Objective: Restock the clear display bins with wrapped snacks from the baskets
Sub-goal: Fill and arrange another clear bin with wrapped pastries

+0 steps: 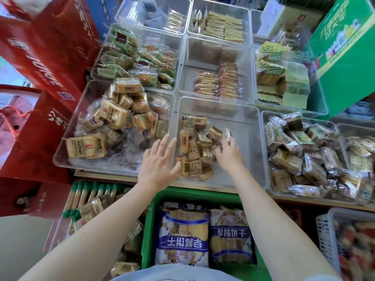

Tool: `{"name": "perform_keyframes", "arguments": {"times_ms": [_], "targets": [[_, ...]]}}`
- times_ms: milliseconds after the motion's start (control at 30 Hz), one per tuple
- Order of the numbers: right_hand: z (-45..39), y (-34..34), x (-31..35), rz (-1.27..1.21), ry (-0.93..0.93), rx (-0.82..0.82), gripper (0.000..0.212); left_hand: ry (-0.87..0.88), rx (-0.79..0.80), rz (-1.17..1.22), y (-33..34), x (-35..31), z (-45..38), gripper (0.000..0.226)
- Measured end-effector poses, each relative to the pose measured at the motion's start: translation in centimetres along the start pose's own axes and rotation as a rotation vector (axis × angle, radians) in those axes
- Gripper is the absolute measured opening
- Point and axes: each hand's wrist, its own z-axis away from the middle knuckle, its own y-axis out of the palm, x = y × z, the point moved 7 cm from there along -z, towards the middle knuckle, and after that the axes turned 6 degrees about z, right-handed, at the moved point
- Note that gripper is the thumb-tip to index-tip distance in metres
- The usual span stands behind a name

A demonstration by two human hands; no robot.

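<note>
Crowded shelf of clear bins: wrapped biscuit packs [193, 148] heaped between left hand [159, 166], fingers spread, empty, and nearer right hand [229, 152], gripping one pack [227, 135].

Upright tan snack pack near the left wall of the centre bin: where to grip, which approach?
Probably pinch the tan pack across its narrow width at the top edge, coming from above. It stands on edge among the pile in the centre bin, its long faces hemmed by neighbours. The left hand, open, is closest.
</note>
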Motion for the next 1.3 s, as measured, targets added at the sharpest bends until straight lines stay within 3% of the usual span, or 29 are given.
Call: {"name": "perform_keyframes", "arguments": {"times_ms": [133, 300, 400, 500, 633, 733, 900, 1100, 1200, 1300], "targets": [[0.5, 1.8, 0.8, 0.008, 0.009, 0.078, 0.063, 0.016, 0.008, -0.025, 0.1, 0.1, -0.1, 0.072], [2.9, 0.0, 4.6, 0.002, -0.082, -0.142, 0.058, 0.011, 0.003, 0.046, -0.1, -0.1, -0.1, 0.066], [5.6, 0.2, 8.0, -0.069, -0.205, -0.207, 0.049, -0.005, -0.223, 0.237, -2.6, 0.9, 0.1, 0.056], [6.7, 1.4, 9.1, -0.050, -0.236, -0.186, 0.046, -0.094, -0.408, 0.194, -5.4, 3.6, -0.9, 0.054], [6.8, 1.5, 8.9, -0.035, -0.216, -0.189, 0.047, -0.185, -0.230, -0.082, -6.0, 6.0, -4.0, 0.078], [7.1, 1.3, 9.2, -0.022, -0.231, -0.195, 0.044, -0.180, -0.165, -0.187, -5.7, 7.0, -5.7, 0.076], [7.1, 1.2, 9.3, -0.014, -0.236, -0.210, 0.042, -0.164, -0.261, -0.028, -7.4, 6.6, -5.5, 0.053], [7.4, 0.9, 9.4, -0.114, -0.295, -0.266, 0.054, -0.205, -0.555, 0.250, -11.0, 5.1, 2.1, 0.040], [9.1, 0.0, 11.1, -0.189, -0.457, -0.307, 0.073, -0.107, -0.369, 0.346, -10.3, 2.2, 3.5, 0.033], [11.9, -1.1, 13.9, -0.137, -0.658, -0.331, 0.067, 0.018, -0.163, 0.436, -8.4, -0.5, 3.3, 0.036]]}}
